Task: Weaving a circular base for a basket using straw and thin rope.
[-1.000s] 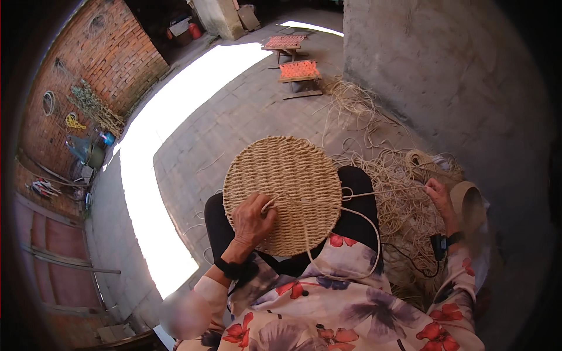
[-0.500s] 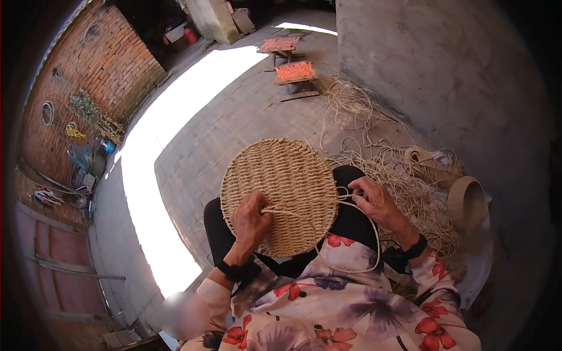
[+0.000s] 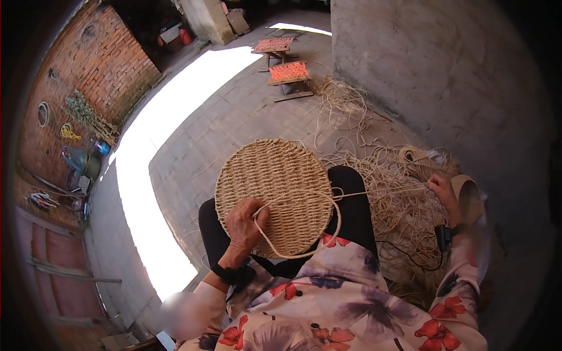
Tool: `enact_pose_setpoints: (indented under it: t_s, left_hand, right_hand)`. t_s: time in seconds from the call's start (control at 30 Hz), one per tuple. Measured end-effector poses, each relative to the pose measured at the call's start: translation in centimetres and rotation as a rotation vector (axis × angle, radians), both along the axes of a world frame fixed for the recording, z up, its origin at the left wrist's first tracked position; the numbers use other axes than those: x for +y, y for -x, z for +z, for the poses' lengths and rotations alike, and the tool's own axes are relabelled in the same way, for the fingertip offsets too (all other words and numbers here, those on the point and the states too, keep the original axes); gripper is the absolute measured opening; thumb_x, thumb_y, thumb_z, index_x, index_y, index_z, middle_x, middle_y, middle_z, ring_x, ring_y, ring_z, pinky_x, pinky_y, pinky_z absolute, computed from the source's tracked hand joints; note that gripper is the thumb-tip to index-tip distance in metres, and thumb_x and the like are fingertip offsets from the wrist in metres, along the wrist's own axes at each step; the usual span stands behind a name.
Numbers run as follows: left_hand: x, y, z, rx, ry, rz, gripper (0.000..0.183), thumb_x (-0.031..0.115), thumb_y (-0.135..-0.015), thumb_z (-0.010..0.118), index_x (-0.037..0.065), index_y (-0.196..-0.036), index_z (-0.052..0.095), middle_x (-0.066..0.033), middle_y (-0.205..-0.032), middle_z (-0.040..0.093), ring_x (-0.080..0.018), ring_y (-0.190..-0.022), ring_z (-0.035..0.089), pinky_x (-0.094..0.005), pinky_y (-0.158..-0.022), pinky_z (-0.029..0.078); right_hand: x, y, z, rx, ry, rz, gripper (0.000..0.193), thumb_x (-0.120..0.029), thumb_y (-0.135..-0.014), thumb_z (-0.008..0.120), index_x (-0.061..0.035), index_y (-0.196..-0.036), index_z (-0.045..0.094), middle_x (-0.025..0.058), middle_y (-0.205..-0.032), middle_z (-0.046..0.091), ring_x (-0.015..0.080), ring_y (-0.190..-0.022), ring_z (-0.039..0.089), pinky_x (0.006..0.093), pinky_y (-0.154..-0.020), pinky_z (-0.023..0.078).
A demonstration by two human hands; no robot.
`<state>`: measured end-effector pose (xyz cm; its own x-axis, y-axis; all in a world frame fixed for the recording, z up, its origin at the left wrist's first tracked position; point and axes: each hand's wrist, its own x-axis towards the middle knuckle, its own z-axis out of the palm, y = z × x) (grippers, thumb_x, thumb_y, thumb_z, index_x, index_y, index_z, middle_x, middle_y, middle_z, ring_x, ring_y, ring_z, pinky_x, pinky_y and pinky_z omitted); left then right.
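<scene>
Round woven disc (image 3: 275,178) is rested on dark-clad knees (image 3: 353,210); no long axis. Its near-L part is covered by L hand (image 3: 244,223), the nearer one, w/ cord (image 3: 339,217) pinched in grip. Cord's also stretched R, past disc, to R hand (image 3: 444,192), fingertips apparently pressed tog. on it, nr tangled heap (image 3: 404,213).

Grey paved floor (image 3: 193,131) that bore strewn pale cord (image 3: 393,215), two red-topped stools (image 3: 288,71) that stood farther off, dark-trousered lap (image 3: 353,180) where a round woven piece (image 3: 272,169) rested

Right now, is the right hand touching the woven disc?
Apart. The head view shows the right hand well right of the woven disc, cord spanning the gap.
</scene>
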<state>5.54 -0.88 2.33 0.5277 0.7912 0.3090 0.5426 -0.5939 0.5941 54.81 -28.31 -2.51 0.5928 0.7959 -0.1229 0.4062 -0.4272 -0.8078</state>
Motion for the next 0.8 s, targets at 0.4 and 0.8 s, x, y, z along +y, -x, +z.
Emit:
enact_pose_setpoints:
  t_s: [0.4, 0.8]
  left_hand:
    - [0.7, 0.7, -0.4, -0.070, -0.015, -0.050, 0.011, 0.013, -0.081, 0.069, 0.005, -0.087, 0.065, -0.0118, -0.080, 0.066, -0.0282, -0.072, 0.067, -0.0364, -0.066, 0.052]
    - [0.8, 0.6, -0.6, -0.073, -0.029, -0.045, 0.015, 0.018, -0.082, 0.072, 0.005, -0.086, 0.068, -0.0124, -0.078, 0.068, -0.0292, -0.072, 0.068, -0.0381, -0.066, 0.052]
  right_hand:
    - [9.5, 12.9, 3.1, -0.345, -0.232, 0.159, 0.010, -0.004, -0.082, 0.068, -0.0022, -0.091, 0.064, 0.0102, -0.085, 0.064, 0.0250, -0.073, 0.065, 0.0337, -0.063, 0.050]
    - [17.9, 25.4, 5.5, -0.957, -0.340, 0.760, 0.007, -0.007, -0.074, 0.062, -0.0056, -0.076, 0.056, 0.0105, -0.075, 0.059, 0.0277, -0.075, 0.064, 0.0373, -0.064, 0.054]
